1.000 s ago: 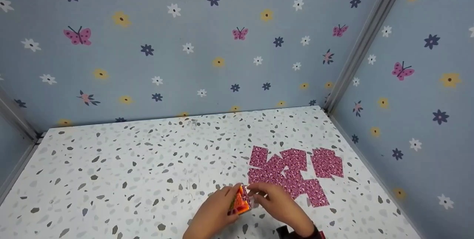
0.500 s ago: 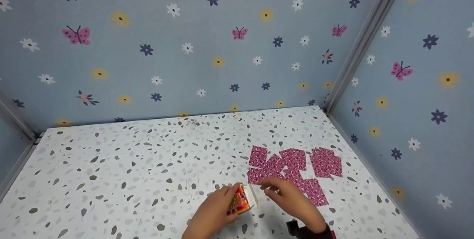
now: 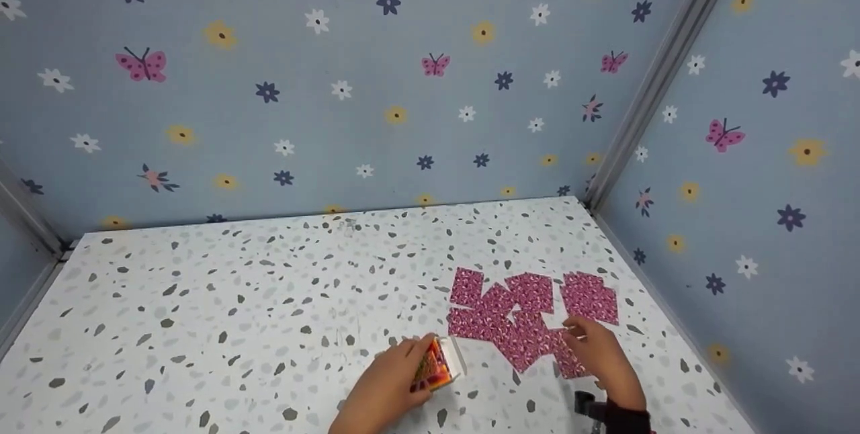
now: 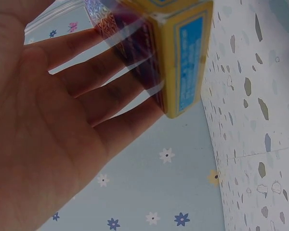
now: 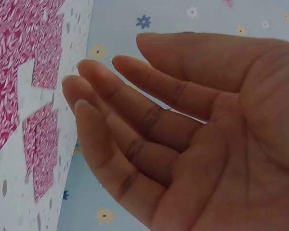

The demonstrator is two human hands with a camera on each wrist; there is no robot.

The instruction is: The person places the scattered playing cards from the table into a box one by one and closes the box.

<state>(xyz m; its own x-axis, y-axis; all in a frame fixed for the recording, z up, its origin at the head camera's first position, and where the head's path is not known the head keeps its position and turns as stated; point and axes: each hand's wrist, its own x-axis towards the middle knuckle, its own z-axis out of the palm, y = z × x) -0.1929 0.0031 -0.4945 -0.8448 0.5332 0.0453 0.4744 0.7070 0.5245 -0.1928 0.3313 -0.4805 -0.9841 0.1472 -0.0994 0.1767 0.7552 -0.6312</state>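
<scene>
Gripping a box (image 3: pixel 434 368), left fingers (image 4: pixel 127 122) stand clear of the cards' (image 3: pixel 527 338) edges.

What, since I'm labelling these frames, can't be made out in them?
Head view: the left hand covers part of the printed box.
Left wrist view: marks on its blue panel are too blurred to read; the top edge cuts the box off.
Head view: overlap hides how many pink patterned cards lie there; the right hand hides part of one.

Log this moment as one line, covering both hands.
left hand: holds small box | right hand: holds nothing, near pink patterned cards | cards: spread on speckled table, several overlapping
</scene>
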